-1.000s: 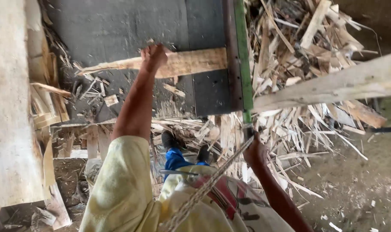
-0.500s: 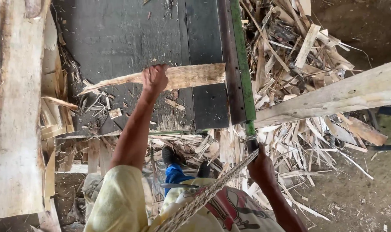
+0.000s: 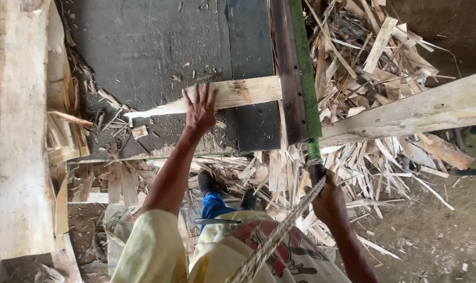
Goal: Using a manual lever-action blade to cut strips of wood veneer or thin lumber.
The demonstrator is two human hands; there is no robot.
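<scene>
My left hand [image 3: 200, 109] lies flat, fingers spread, on a pale wooden board [image 3: 233, 94] that rests across a dark metal table [image 3: 144, 52]. The board tapers to a point at its left end. My right hand [image 3: 328, 202] is closed around the lower end of a long green lever [image 3: 302, 78] that runs along the table's right edge. A twisted rope [image 3: 280, 230] runs from near that hand down across my yellow shirt.
A thick rough plank [image 3: 18, 131] lies at the left. A long pale beam [image 3: 411, 112] juts in from the right. Heaps of wood offcuts and splinters [image 3: 363, 63] pile up right of the table and below it around my feet [image 3: 206, 183].
The view has shifted so the table and board sit lower in the frame. My left hand's fingers have spread flatter on the board. My right hand stays on the lever.
</scene>
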